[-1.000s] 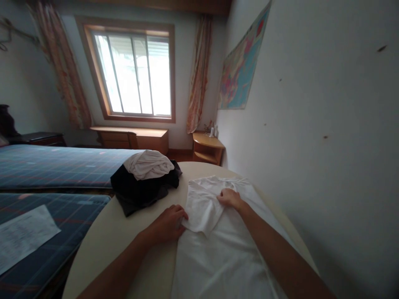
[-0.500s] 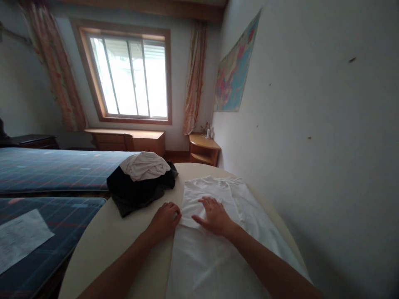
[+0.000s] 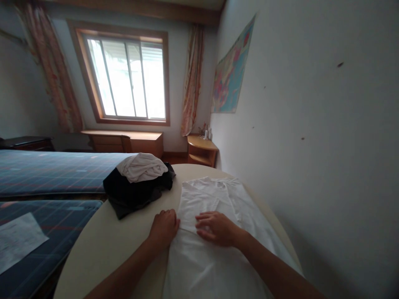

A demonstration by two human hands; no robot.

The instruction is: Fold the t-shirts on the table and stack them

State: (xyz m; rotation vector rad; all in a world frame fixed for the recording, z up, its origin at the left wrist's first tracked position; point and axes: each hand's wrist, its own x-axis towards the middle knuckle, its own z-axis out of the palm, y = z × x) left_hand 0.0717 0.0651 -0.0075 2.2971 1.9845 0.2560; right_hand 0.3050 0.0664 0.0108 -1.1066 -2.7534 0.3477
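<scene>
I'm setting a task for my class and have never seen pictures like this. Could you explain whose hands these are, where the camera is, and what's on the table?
There is no machine here, just one person's bare hands. The camera is worn on the head, looking forward and down, so the forearms show at the bottom. On the round table lies a white garment. The left hand is at its left edge; whether it pinches the fabric is unclear. The right hand is open over the garment, gripping nothing. Beyond the left hand sits a dark garment with a pale cloth on top.
</scene>
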